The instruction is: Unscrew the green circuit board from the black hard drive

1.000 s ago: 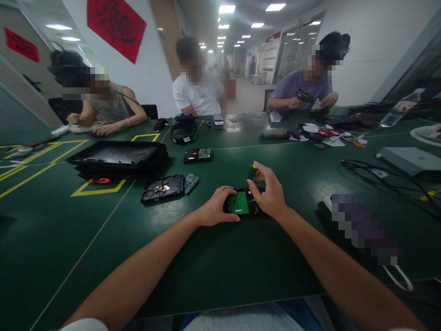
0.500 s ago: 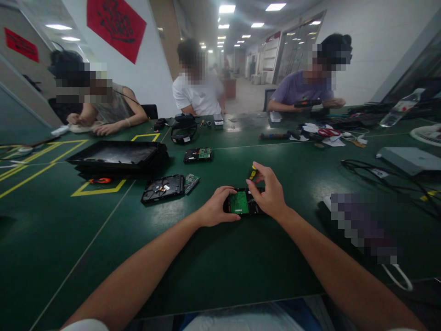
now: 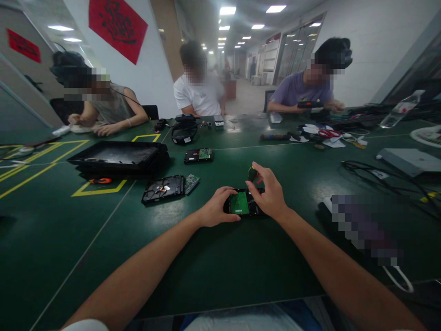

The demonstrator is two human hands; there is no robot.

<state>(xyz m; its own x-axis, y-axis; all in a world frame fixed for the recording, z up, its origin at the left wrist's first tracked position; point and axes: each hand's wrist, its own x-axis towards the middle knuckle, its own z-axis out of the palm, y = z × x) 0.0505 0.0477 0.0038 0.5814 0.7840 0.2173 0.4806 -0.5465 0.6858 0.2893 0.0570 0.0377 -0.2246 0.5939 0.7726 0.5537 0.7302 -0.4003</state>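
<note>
A hard drive (image 3: 240,203) lies in front of me with its green circuit board facing up. My left hand (image 3: 217,207) is closed around its left end, thumb along the near edge and fingers on the far one. Between the thumb and fingers of my right hand (image 3: 268,189) is a screwdriver (image 3: 252,173) with a dark handle marked in yellow, held upright over the right part of the drive. Its tip is hidden behind my hand. Farther left lies an opened drive case (image 3: 163,189), beside a loose circuit board (image 3: 192,183).
Another hard drive (image 3: 198,155) sits beyond. Stacked black trays (image 3: 120,156) stand at left, an orange-handled tool (image 3: 100,180) by them. To the right are black cables (image 3: 372,172), a grey box (image 3: 409,161) and a blurred-out object (image 3: 365,230). Three people sit across the table.
The screwdriver handle has turned in my right hand's fingers, showing less yellow now. My left hand keeps its hold on the hard drive.
</note>
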